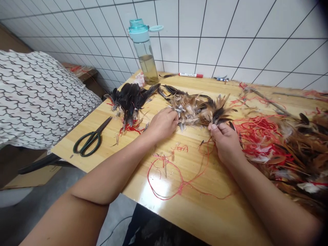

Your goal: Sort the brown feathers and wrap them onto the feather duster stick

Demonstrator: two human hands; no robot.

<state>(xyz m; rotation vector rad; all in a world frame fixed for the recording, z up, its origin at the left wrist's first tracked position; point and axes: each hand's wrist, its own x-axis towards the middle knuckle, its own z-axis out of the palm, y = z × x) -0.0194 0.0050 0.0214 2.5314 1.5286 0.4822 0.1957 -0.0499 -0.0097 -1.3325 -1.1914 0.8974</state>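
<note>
My left hand [164, 123] is curled with its fingers closed on the left end of a bunch of brown and tan feathers [197, 109] lying on the wooden table [202, 212]. My right hand [225, 140] pinches the right end of the same bunch at the quills, fingers pressed together. A long red thread [179, 182] loops across the table in front of both hands and runs up toward my right hand. A pile of black feathers [130, 99] tied with red thread lies left of my left hand.
Green-handled scissors [89, 140] lie near the table's left edge. A water bottle [145, 51] with a teal lid stands at the back by the tiled wall, with a red marker [191, 75]. Tangled red thread and brown feathers [287, 150] heap at right. A patterned cushion [36, 99] sits left.
</note>
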